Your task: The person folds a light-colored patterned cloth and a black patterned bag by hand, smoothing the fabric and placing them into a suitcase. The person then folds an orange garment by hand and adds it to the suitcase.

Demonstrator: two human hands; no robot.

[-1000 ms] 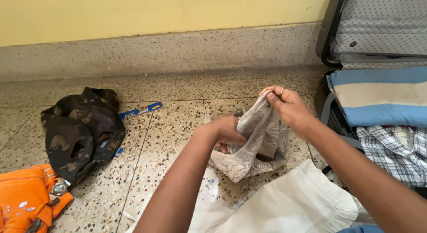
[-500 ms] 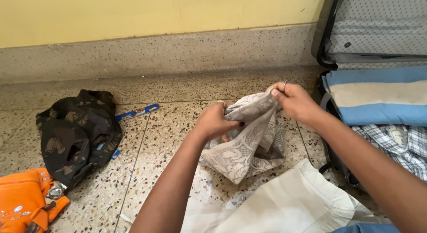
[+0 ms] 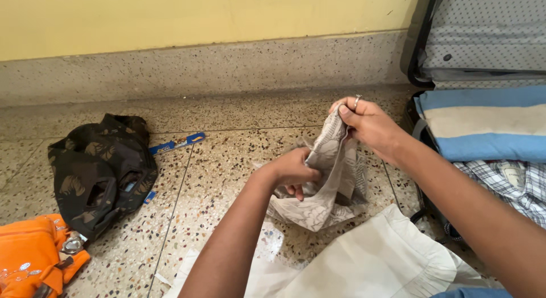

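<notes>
Patterned grey cloth hangs over the floor beside the open suitcase, the right hand pinching its top edge and the left hand closed on its middle; both grips should stay firm and spread evenly, I think.

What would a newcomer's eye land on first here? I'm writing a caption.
Mid-frame, the left hand and right hand both grip a grey patterned cloth above the speckled floor. At right lies an open suitcase with a blue striped fold; an orange bag sits bottom left.
</notes>
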